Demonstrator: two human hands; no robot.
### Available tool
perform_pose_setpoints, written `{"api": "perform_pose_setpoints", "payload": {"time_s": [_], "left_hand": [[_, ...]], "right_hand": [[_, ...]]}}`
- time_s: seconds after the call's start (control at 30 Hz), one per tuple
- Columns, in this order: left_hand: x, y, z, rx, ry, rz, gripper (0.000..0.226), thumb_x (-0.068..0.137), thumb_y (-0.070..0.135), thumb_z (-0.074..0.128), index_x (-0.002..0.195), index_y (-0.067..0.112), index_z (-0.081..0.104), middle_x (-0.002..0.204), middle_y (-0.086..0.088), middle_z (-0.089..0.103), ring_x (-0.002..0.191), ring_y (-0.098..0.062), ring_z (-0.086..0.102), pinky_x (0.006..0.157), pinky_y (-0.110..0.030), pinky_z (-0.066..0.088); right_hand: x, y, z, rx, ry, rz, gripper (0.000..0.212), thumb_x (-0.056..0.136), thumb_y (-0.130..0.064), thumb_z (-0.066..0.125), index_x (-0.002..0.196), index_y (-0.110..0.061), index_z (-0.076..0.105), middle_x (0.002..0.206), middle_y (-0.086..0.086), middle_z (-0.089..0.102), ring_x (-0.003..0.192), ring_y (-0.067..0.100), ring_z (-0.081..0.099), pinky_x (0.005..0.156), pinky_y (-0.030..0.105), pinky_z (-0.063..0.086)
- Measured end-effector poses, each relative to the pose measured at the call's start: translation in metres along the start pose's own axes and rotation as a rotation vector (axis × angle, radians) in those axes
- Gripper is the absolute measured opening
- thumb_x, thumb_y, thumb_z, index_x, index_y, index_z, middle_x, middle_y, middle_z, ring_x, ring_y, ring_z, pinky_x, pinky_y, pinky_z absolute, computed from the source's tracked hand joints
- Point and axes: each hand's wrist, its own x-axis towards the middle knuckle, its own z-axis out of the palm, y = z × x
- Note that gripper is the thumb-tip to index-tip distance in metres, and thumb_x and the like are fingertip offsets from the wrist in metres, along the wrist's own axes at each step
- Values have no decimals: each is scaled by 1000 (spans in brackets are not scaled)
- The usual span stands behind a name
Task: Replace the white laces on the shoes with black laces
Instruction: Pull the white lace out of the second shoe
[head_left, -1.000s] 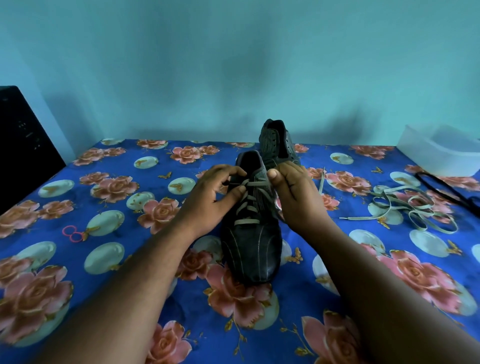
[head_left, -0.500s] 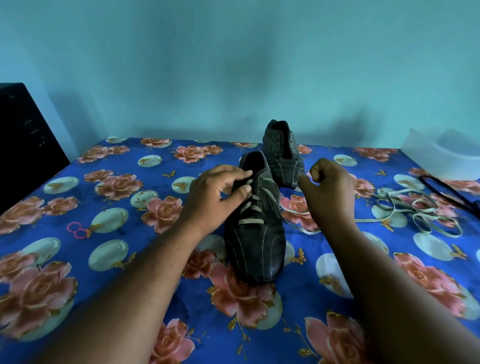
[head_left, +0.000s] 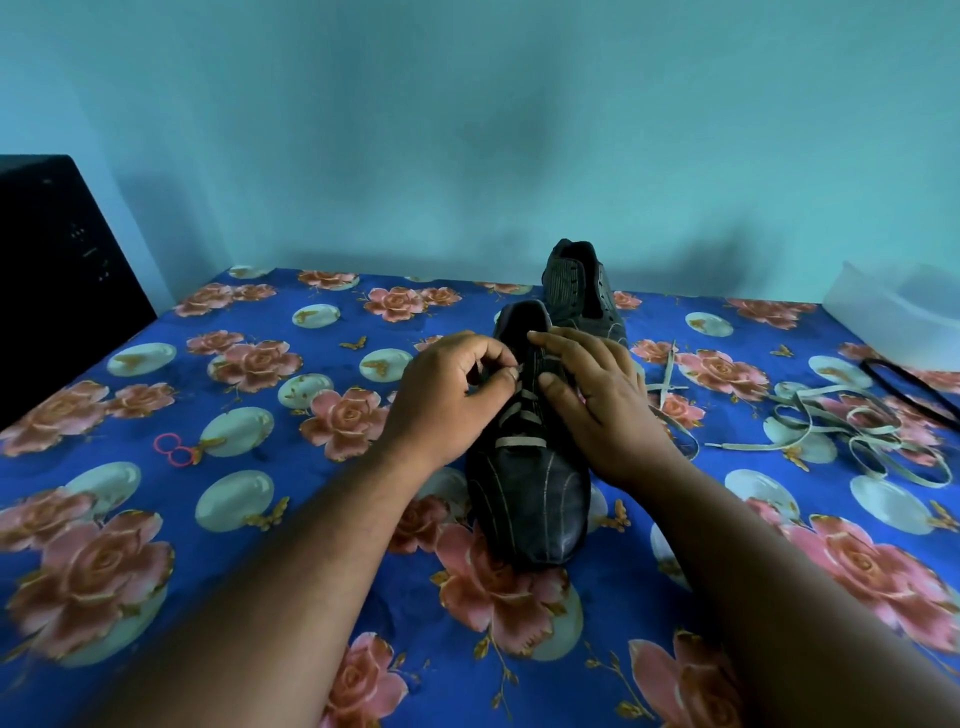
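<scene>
The near shoe (head_left: 527, 478) is sitting toe-forward on the flowered bed (head_left: 260, 519), with its white lace (head_left: 517, 441) half unthreaded, so the unlacing step is underway. The left hand (head_left: 447, 395) is pinching the lace at an upper eyelet; the right hand (head_left: 602, 400) is resting flat, fingers (head_left: 550, 345) straight, steadying the shoe. Next, pulling that crossing free. Beyond, the second shoe (head_left: 582, 291) is standing laceless, with a removed lace (head_left: 852, 431) and a black lace (head_left: 909, 384) lying at right.

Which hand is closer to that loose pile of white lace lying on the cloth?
The right hand. It rests on the near shoe, on the side toward the loose white lace; the left hand works at the shoe's far side.
</scene>
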Motion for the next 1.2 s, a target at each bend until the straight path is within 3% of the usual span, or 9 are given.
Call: {"api": "perform_pose_setpoints", "payload": {"time_s": [0.13, 0.2, 0.4, 0.53, 0.7, 0.8, 0.87, 0.97, 1.2], "left_hand": [[3, -9, 1, 4, -65, -231, 28, 80, 49, 49, 66, 26, 55, 69, 5, 57, 75, -22, 60, 75, -48, 53], [3, -13, 1, -17, -94, -322, 32, 76, 51, 46, 59, 24, 47, 57, 5, 47, 66, -23, 53, 74, -50, 49], [1, -8, 2, -150, -67, -191, 41, 88, 63, 49, 87, 24, 63, 77, 6, 60, 73, -11, 58, 68, -39, 49], [1, -7, 5, -74, -13, -63, 31, 98, 46, 59, 88, 19, 68, 78, 5, 64, 75, -13, 61, 68, -43, 50], [3, -19, 3, -28, 20, -229, 29, 85, 49, 60, 71, 24, 65, 75, 6, 66, 76, -16, 64, 70, -39, 53], [2, -31, -2, 74, -46, -363, 35, 88, 44, 64, 61, 22, 59, 55, 11, 55, 59, -14, 54, 62, -32, 41], [2, -34, -3, 80, -58, -393, 32, 87, 52, 60, 71, 24, 65, 62, 14, 59, 66, -11, 57, 67, -34, 44], [3, -21, -2, -152, -53, -332, 17, 97, 42, 62, 96, 26, 69, 92, 10, 68, 87, -8, 63, 78, -31, 49], [2, -9, 4, -172, -13, -104, 22, 99, 37, 64, 88, 19, 70, 75, 7, 64, 71, -10, 58, 64, -32, 48]], "right_hand": [[1, 1, -1, 19, 1, 13, 54, 95, -57, 35, 145, -40, 47, 150, -13, 45, 141, 15, 30, 113, 47, 29], [1, 1, -1, 23, -1, 11, 52, 97, -56, 37, 145, -41, 46, 151, -13, 44, 141, 14, 30, 114, 46, 28], [1, 2, 0, 38, -16, 13, 51, 98, -56, 40, 147, -41, 44, 152, -12, 43, 142, 15, 30, 115, 49, 30], [0, 3, -1, 49, -21, 13, 51, 99, -56, 44, 148, -40, 43, 153, -10, 42, 142, 14, 29, 116, 48, 31], [1, 5, 1, 73, -23, 9, 54, 96, -65, 42, 146, -44, 44, 151, -15, 42, 141, 15, 31, 115, 49, 31], [1, 4, 2, 92, -28, 19, 55, 94, -67, 42, 145, -46, 44, 150, -17, 41, 141, 13, 31, 116, 49, 31], [0, 4, 2, 103, -28, 17, 54, 94, -65, 45, 145, -45, 44, 151, -16, 41, 140, 14, 31, 115, 49, 31], [0, 4, 0, 110, -35, 9, 54, 96, -58, 49, 146, -42, 45, 151, -13, 41, 140, 15, 31, 116, 47, 31], [1, 4, 1, 112, -40, -5, 60, 92, -66, 45, 147, -39, 45, 150, -13, 41, 140, 12, 33, 116, 42, 31]]}}
